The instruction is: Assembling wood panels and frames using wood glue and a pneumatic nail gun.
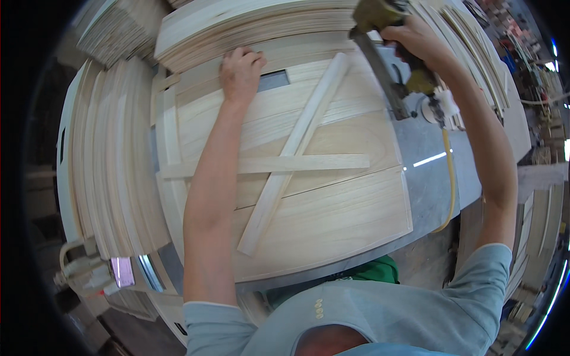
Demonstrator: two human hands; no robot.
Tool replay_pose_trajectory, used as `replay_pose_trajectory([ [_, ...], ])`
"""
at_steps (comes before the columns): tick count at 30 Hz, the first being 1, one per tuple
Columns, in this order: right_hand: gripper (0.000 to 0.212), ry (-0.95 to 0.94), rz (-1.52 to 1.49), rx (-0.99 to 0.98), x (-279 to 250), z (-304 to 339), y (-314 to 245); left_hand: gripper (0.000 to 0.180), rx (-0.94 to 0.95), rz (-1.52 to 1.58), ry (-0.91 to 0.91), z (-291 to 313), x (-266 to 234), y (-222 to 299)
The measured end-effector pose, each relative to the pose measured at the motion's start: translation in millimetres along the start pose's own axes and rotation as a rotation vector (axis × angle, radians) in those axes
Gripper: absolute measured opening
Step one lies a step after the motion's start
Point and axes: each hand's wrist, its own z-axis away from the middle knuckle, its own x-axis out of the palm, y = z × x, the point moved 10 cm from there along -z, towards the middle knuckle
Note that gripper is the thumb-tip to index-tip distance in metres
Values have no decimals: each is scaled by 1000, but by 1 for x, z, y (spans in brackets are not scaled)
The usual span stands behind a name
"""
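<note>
A pale wooden panel (356, 207) lies in front of me, with a rectangular cutout (275, 81) near its far side. My left hand (241, 74) rests beside that cutout, its fingers curled down over a wooden strip (205, 83) along the panel's far edge. Raised at the far right, my right hand (415, 41) grips a nail gun (383, 77) by its handle; the tool is apart from the panel. Two loose wooden slats cross on the panel: a diagonal slat (306, 127) and a crosswise slat (332, 162). Another strip (171, 127) runs along the left edge.
Beneath the panel is a grey metal tabletop (424, 178). A yellow air hose (449, 178) hangs from the nail gun over its near edge. Stacked boards stand at the back (255, 29) and left (113, 160). Thin strips (475, 53) lie at the far right.
</note>
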Motion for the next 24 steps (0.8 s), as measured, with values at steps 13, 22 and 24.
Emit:
replay_pose_trajectory([
  [13, 32, -207, -94, -207, 69, 24, -135, 23, -72, -293, 16, 62, -119, -100],
  [22, 28, -366, -110, -338, 201, -19, -233, 29, -82, -382, -50, 69, -113, -94],
  [24, 28, -376, -90, -337, 213, -19, -245, 29, -90, -376, -44, 71, -113, -95],
])
